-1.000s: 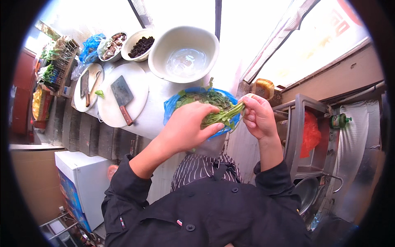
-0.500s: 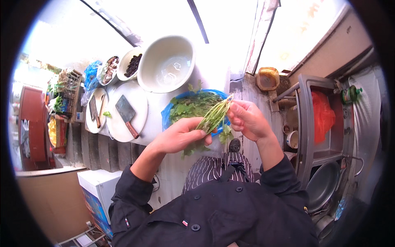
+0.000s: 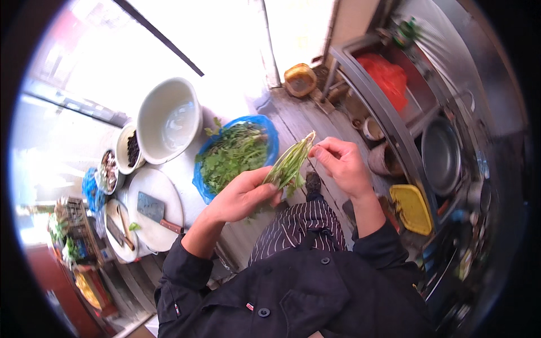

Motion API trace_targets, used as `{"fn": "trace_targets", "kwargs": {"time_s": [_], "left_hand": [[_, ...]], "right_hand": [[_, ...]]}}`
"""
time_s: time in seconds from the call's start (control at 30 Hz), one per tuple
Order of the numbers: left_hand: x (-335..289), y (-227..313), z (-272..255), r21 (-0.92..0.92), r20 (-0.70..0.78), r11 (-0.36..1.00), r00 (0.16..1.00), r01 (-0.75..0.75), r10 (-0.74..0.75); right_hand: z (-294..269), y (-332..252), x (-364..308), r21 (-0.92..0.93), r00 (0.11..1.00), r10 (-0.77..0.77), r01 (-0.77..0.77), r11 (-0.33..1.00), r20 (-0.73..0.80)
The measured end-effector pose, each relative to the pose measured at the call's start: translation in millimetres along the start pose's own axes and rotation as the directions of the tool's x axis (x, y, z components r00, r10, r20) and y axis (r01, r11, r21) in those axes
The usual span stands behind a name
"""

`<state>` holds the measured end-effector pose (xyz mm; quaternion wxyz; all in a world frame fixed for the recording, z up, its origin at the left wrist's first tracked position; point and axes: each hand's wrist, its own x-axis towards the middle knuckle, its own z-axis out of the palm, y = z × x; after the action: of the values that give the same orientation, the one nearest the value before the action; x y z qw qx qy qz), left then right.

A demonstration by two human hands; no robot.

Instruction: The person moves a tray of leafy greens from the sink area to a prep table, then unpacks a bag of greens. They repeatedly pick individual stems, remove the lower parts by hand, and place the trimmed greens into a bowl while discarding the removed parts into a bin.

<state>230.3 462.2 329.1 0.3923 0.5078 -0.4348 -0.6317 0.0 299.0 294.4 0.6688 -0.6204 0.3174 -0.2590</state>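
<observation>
My left hand [image 3: 245, 194] is closed around a small bunch of cilantro [image 3: 290, 166], its thin stems pointing up and to the right. At the pale root end, the thumb and fingertips of my right hand [image 3: 344, 169] are pinched together against the stem ends. Just left of the bunch, a blue plastic bag [image 3: 273, 135] lies open on the table, full of more leafy cilantro [image 3: 234, 155]. The leaves of the held bunch partly show below my left fingers; its lower part is hidden by that hand.
A large pale basin [image 3: 155, 127] stands beyond the bag, beside smaller bowls of dark and brownish food. A cleaver [image 3: 151, 207] lies on a round white board [image 3: 166, 191]; a knife [image 3: 115, 230] lies farther left. To the right are a metal sink [image 3: 417, 101] holding a red bag, and a yellow lid [image 3: 410, 208].
The view has turned to the right, so the table things sit farther left and a yellow lid shows. Both hands stay on the cilantro.
</observation>
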Motion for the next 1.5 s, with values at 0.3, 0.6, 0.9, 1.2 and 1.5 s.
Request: {"fn": "trace_targets", "kwargs": {"time_s": [0.3, 0.6, 0.9, 1.2, 1.5], "left_hand": [[49.1, -1.9, 90.8, 0.449, 0.236, 0.879, 0.970, -0.158, 0.054], [101.1, -21.4, 236.6, 0.580, 0.412, 0.713, 0.897, -0.394, 0.161], [127.3, -44.5, 376.0, 0.592, 0.468, 0.697, 0.877, -0.405, 0.112], [122.1, -45.7, 429.4, 0.704, 0.451, 0.594, 0.891, -0.388, 0.048], [117.4, -62.8, 437.9, 0.809, 0.538, 0.180, 0.828, -0.559, 0.156]], "right_hand": [[-104.3, 31.8, -166.4, -0.613, 0.794, -0.307, -0.103, 0.783, -0.525], [-233.0, 76.3, -342.3, -0.538, 0.628, -0.084, -0.581, 0.611, -0.774], [-207.9, 22.5, -380.4, -0.682, 0.832, -0.366, -0.019, 0.731, -0.416], [-262.6, 56.1, -407.3, -0.122, 0.726, -0.172, 0.122, 0.985, -0.666], [-322.7, 130.0, -441.7, 0.530, 0.550, 0.348, 0.211, 0.821, -0.759]]}}
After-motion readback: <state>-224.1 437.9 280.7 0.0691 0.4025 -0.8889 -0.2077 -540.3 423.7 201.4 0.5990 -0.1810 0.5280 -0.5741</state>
